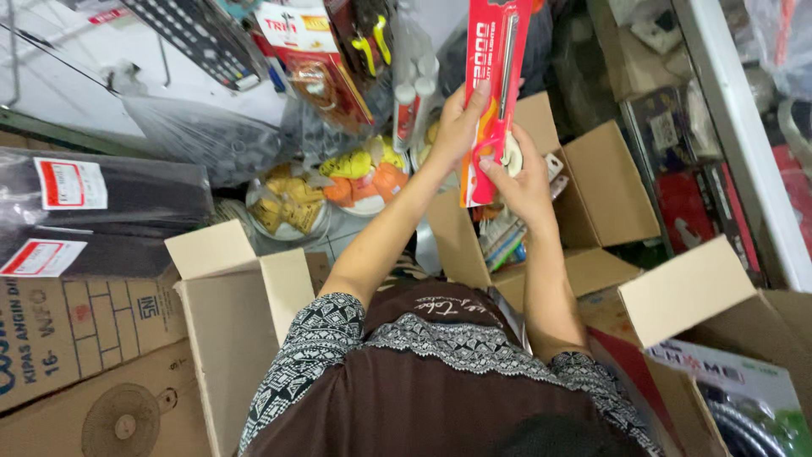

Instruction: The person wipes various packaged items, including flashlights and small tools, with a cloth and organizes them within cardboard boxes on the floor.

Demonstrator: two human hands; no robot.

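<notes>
The red lighter package runs off the top edge, its lower end covered by the left hand and right hand; the open carton beneath hides blurred contents.

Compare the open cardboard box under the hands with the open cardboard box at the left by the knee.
The box under the hands holds packaged goods, while the left box shows only bare inner walls from here. The first lies beyond the left hand and right hand, which hold a red carded lighter; the second sits untouched. Both are plain brown with flaps open.
</notes>
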